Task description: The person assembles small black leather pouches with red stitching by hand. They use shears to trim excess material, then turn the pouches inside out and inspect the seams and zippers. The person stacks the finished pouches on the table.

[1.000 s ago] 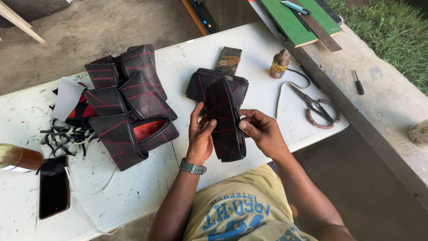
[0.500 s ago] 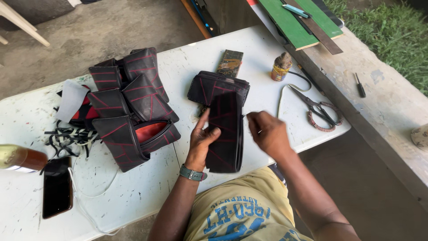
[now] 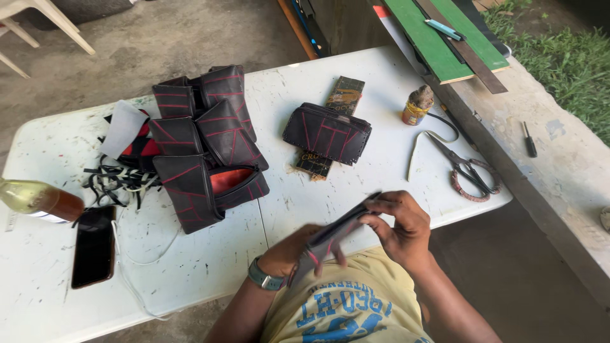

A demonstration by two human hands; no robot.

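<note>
We hold the black pouch (image 3: 333, 236) off the counter (image 3: 356, 190), over its near edge, close to the body. Its long axis runs from lower left to upper right. The left hand (image 3: 293, 254) closes on the lower end; the right hand (image 3: 401, 230) pinches the upper end. Both hands are equally near. A second pouch (image 3: 327, 132) lies beyond, well apart.

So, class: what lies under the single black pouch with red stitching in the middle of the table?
Under the black pouch lies a flat dark printed strip, its ends sticking out above and below. Its middle is covered.
</note>
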